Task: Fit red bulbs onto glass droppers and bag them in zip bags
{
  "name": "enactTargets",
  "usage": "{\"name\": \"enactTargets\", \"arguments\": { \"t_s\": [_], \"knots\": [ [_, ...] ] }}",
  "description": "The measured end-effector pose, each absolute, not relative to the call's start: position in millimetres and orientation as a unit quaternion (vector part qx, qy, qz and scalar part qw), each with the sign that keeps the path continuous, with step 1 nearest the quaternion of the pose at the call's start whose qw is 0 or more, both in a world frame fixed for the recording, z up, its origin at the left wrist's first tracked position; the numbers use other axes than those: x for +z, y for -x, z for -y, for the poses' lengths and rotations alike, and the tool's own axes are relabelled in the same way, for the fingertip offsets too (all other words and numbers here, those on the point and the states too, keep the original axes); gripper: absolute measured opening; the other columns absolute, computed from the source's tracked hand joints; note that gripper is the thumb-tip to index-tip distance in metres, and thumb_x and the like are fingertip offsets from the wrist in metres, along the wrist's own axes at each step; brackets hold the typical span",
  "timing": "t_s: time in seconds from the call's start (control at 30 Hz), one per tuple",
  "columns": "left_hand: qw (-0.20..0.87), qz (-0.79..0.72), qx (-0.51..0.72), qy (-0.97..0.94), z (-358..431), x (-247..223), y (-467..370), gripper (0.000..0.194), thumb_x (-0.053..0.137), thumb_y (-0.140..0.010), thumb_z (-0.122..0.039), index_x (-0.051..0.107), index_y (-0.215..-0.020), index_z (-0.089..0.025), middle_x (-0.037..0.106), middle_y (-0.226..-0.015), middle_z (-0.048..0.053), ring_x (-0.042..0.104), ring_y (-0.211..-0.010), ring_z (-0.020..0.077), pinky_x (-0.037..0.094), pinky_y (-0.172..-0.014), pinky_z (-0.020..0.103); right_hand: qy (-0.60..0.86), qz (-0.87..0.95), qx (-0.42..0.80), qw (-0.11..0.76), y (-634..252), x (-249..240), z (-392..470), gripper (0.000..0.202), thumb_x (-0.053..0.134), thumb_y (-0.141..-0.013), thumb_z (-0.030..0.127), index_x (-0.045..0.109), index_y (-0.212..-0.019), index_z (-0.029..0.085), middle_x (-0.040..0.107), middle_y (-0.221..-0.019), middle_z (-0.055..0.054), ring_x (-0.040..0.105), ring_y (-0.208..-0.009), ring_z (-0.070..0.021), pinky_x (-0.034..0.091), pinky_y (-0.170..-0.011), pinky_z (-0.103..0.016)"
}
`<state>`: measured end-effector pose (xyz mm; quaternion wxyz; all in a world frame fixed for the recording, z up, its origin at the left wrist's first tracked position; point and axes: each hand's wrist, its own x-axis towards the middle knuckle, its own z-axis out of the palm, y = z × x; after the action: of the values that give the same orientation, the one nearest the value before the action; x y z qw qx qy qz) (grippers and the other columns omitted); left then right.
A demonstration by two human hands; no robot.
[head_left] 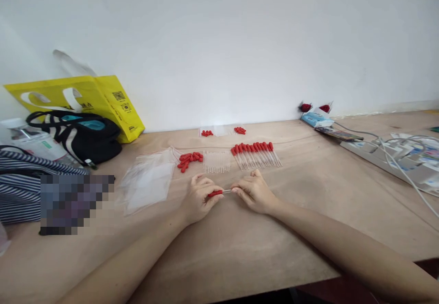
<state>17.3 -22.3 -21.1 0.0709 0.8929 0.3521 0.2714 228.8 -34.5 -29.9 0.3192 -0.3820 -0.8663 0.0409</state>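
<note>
My left hand [203,197] pinches a red rubber bulb [215,194] near the middle of the table. From the bulb a thin clear tube [227,191] runs to the right, and my right hand [253,193] has its other end between the fingertips. Just beyond my hands lie a pile of loose red bulbs [188,160], a row of clear tubes [216,161] without bulbs, and a slanted row of tubes with red bulbs on top [255,154]. Clear plastic bags [148,183] lie flat to the left of my left hand.
Against the wall at the left stand a yellow bag [118,107], a black bag [92,137] and a striped cloth [24,187]. Small red piles [240,130] lie near the wall. At the right are a blue packet [317,120] and white cables [394,162].
</note>
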Motion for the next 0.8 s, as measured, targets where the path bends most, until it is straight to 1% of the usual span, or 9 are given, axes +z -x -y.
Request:
{"name": "enactTargets", "arguments": {
  "t_s": [0.1, 0.2, 0.27, 0.3, 0.4, 0.43, 0.47, 0.63, 0.8],
  "knots": [
    [0.069, -0.355, 0.273, -0.891, 21.1, -21.1, -16.4, 0.015, 0.048, -0.083, -0.028, 0.062, -0.082, -0.022, 0.064, -0.069, -0.001, 0.057, -0.075, 0.0159, 0.021, -0.094, 0.044, 0.361, 0.875, 0.017, 0.32, -236.4, -26.0, 33.8, 0.025, 0.043, -0.088, 0.036, 0.063, -0.087, 0.021, 0.065, -0.077, -0.001, 0.051, -0.073, -0.0126, 0.021, -0.07, -0.03],
    [0.074, -0.351, 0.262, -0.896, 21.5, -19.9, -17.1, 0.015, 0.049, -0.083, -0.028, 0.063, -0.08, -0.023, 0.064, -0.068, -0.002, 0.057, -0.076, 0.0162, 0.02, -0.094, 0.046, 0.357, 0.881, -0.042, 0.306, -239.4, -24.1, 35.7, 0.024, 0.046, -0.086, 0.037, 0.065, -0.082, 0.023, 0.064, -0.077, -0.001, 0.047, -0.074, -0.0147, 0.021, -0.07, -0.032],
    [0.077, -0.365, 0.264, -0.89, 21.5, -19.5, -17.2, 0.015, 0.049, -0.083, -0.03, 0.062, -0.087, -0.024, 0.066, -0.077, 0.0, 0.057, -0.083, 0.0181, 0.021, -0.093, 0.046, 0.365, 0.883, -0.067, 0.286, -238.5, -24.2, 36.9, 0.024, 0.045, -0.086, 0.034, 0.065, -0.08, 0.021, 0.063, -0.074, -0.002, 0.046, -0.073, -0.015, 0.02, -0.067, -0.032],
    [0.076, -0.38, 0.273, -0.88, 21.2, -19.8, -16.8, 0.019, 0.051, -0.082, -0.032, 0.06, -0.096, -0.025, 0.066, -0.086, 0.002, 0.055, -0.089, 0.02, 0.023, -0.092, 0.046, 0.377, 0.881, -0.072, 0.278, -237.6, -24.6, 36.8, 0.024, 0.044, -0.086, 0.032, 0.065, -0.079, 0.021, 0.063, -0.072, -0.002, 0.046, -0.073, -0.0151, 0.02, -0.066, -0.032],
    [0.068, -0.447, 0.323, -0.831, 18.2, -22.3, -14.0, 0.057, 0.06, -0.073, -0.038, 0.038, -0.124, -0.022, 0.056, -0.112, 0.009, 0.048, -0.105, 0.0251, 0.029, -0.091, 0.044, 0.454, 0.843, -0.061, 0.282, -234.7, -25.4, 31.6, 0.024, 0.044, -0.085, 0.03, 0.064, -0.075, 0.02, 0.064, -0.072, -0.003, 0.048, -0.073, -0.0156, 0.02, -0.066, -0.032],
    [0.066, -0.467, 0.338, -0.814, 16.7, -23.5, -12.9, 0.065, 0.062, -0.072, -0.037, 0.033, -0.127, -0.021, 0.053, -0.114, 0.01, 0.047, -0.106, 0.0256, 0.031, -0.09, 0.044, 0.492, 0.819, -0.049, 0.29, -233.4, -25.2, 27.8, 0.024, 0.044, -0.085, 0.03, 0.064, -0.074, 0.02, 0.065, -0.072, -0.003, 0.049, -0.073, -0.0157, 0.02, -0.067, -0.032],
    [0.066, -0.483, 0.348, -0.801, 15.2, -24.7, -11.9, 0.066, 0.062, -0.071, -0.036, 0.031, -0.127, -0.02, 0.053, -0.113, 0.01, 0.047, -0.106, 0.0254, 0.032, -0.09, 0.043, 0.532, 0.792, -0.033, 0.297, -231.8, -24.5, 23.1, 0.025, 0.045, -0.084, 0.031, 0.064, -0.073, 0.02, 0.065, -0.073, -0.002, 0.05, -0.073, -0.0158, 0.02, -0.068, -0.032],
    [0.079, -0.502, 0.348, -0.788, 10.5, -27.7, -10.0, 0.047, 0.06, -0.072, -0.026, 0.041, -0.116, -0.021, 0.056, -0.104, 0.006, 0.051, -0.101, 0.0234, 0.037, -0.088, 0.04, 0.699, 0.661, 0.037, 0.272, -214.7, -18.2, -8.7, 0.035, 0.042, -0.082, 0.041, 0.065, -0.067, 0.02, 0.066, -0.067, -0.004, 0.054, -0.068, -0.0176, 0.022, -0.076, -0.037],
    [0.081, -0.497, 0.326, -0.8, 10.2, -27.5, -9.7, 0.038, 0.059, -0.073, -0.025, 0.047, -0.108, -0.019, 0.056, -0.104, 0.008, 0.052, -0.099, 0.0242, 0.038, -0.087, 0.041, 0.744, 0.622, 0.021, 0.242, -194.6, -17.3, -36.1, 0.032, 0.041, -0.081, 0.034, 0.067, -0.071, 0.017, 0.068, -0.076, -0.009, 0.057, -0.074, -0.021, 0.023, -0.079, -0.039]
  ]
}}
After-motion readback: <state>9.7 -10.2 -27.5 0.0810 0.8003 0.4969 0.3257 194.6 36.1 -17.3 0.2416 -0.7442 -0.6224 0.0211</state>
